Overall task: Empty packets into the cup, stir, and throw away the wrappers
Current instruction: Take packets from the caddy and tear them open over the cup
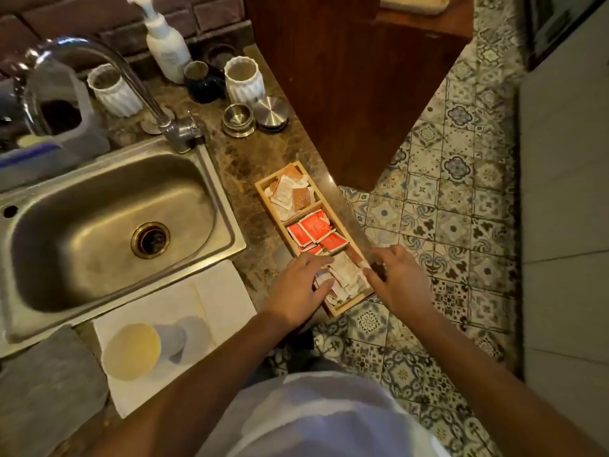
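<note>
A wooden tray (pixel 262 189) with three compartments lies on the stone counter near its right edge. Its far compartment holds brown and white packets (pixel 290 192), the middle one red packets (pixel 314 232), the near one white packets (pixel 344 275). My left hand (pixel 301 288) rests over the near compartment, fingers spread on the white packets. My right hand (pixel 397 280) is at the tray's right rim beside the same compartment, fingertips touching the packets. Whether either hand has pinched a packet is hidden. A white cup (pixel 131 351) with pale liquid stands on a paper towel (pixel 217 291) at the near left.
A steel sink (pixel 108 225) with its tap (pixel 99 61) fills the left. Behind stand a soap pump bottle (pixel 164 41), two white ribbed cups (pixel 245 80), a dark cup (pixel 197 80) and metal lids (pixel 237 120). A wooden cabinet (pixel 356 77) and tiled floor (pixel 461 192) lie to the right.
</note>
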